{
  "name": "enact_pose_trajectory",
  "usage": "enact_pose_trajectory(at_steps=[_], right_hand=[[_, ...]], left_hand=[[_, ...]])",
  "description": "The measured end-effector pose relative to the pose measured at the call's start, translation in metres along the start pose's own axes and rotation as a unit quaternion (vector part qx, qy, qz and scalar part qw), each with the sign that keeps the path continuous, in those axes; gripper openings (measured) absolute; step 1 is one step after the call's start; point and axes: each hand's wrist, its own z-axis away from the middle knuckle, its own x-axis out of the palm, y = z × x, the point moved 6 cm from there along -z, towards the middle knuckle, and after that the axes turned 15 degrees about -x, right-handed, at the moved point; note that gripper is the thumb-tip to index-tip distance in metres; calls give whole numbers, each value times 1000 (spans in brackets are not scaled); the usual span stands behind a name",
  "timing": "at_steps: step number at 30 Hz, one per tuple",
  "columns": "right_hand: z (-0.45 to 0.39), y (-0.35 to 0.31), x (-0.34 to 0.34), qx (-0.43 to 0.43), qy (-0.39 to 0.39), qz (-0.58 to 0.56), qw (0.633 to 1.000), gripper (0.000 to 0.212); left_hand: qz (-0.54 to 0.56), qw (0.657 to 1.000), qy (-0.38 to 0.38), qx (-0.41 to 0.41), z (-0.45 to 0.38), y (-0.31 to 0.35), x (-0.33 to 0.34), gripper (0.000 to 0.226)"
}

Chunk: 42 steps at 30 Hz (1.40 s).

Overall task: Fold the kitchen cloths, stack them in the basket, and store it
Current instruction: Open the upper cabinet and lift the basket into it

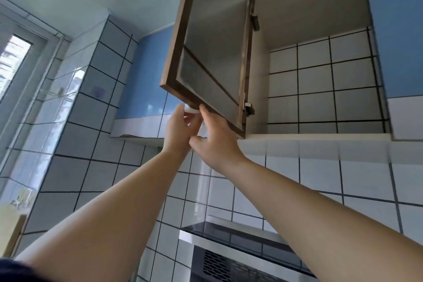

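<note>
With your left hand (177,128) pinching the white knob (191,109) and right hand (214,138) fingering the door (206,52) edge, swing it wide toward 9 o'clock; basket not in view.

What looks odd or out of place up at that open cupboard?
The cupboard has no back panel: wall tiles show straight through. Nothing visible inside it. Both hands, left and right, meet at the door's bottom edge; no basket in view.
</note>
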Motion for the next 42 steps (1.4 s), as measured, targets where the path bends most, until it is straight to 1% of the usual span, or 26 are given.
enact_pose_trajectory(at_steps=[3, 5, 13, 17, 19, 20, 21, 23, 25, 27, 29, 32, 37, 42], right_hand=[[-9, -3, 12, 10, -30, 8, 999, 68], [-13, -4, 17, 4, -36, 28, 999, 66], [-13, -1, 20, -17, -15, 36, 999, 68], [-8, 0, 12, -28, 6, 25, 999, 74], [-2, 5, 7, -13, 7, 10, 1000, 76], [4, 8, 4, -2, 3, 6, 1000, 76], [11, 11, 2, 9, -4, 6, 1000, 74], [27, 16, -1, 29, -21, 8, 999, 71], [45, 22, -5, 47, -31, 4, 998, 70], [63, 28, -11, 73, -38, -9, 997, 69], [86, 33, -17, 104, -44, -24, 993, 68], [122, 37, -26, 134, -53, -37, 989, 68], [192, 42, -43, 194, -63, -59, 977, 66], [263, 37, -61, 246, -50, -110, 962, 67]], left_hand=[[12, 1000, 4, -11, -8, -10, -10, 31], [23, 1000, 0, -13, -14, -17, -15, 29], [51, 998, -19, -8, -20, -22, -15, 30], [41, 998, -45, -7, -14, -21, -13, 25], [65, 995, -69, -22, -6, -22, -11, 22], [80, 993, -86, -33, 1, -21, -10, 25], [91, 989, -105, -45, 8, -20, -9, 32], [97, 983, -137, -70, 24, -20, -9, 56], [93, 979, -151, -103, 40, -26, -10, 76], [90, 974, -152, -141, 54, -34, -12, 84], [90, 970, -151, -166, 73, -43, -14, 83], [77, 970, -145, -181, 99, -57, -21, 81], [50, 959, -166, -226, 164, -72, -19, 79], [6, 948, -193, -254, 240, -60, -2, 73]])
